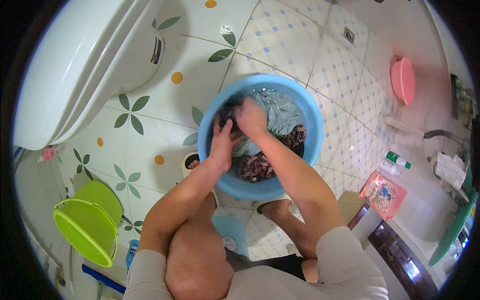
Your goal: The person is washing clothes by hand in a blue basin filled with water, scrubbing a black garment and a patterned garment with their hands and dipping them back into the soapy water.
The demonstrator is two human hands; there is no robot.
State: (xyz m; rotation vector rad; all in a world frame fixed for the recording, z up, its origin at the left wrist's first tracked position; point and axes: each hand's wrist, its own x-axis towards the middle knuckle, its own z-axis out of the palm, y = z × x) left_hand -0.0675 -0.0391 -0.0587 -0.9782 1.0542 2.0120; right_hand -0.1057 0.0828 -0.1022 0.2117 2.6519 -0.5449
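A round blue plastic basin (315,131) stands on the floor before me, holding water and wet clothes. My left hand (222,140) is at the basin's left side, its thumb and fingers around a black garment (229,108). My right hand (252,117) is closed in a fist on the same dark cloth, just right of the left hand, and its fingertips are hidden. A light grey-blue garment (281,110) lies bunched in the water at the upper right. Nearer to me is a dark patterned garment (257,167), partly under my right forearm.
A white bathroom fixture (86,67) fills the upper left. At the lower left a lime-green bucket (101,202) lies tilted. A pink basin (404,80) leans by the right wall. Bottles (397,159) and a pink packet (384,195) are at the right. A floor drain (348,35) is at the top.
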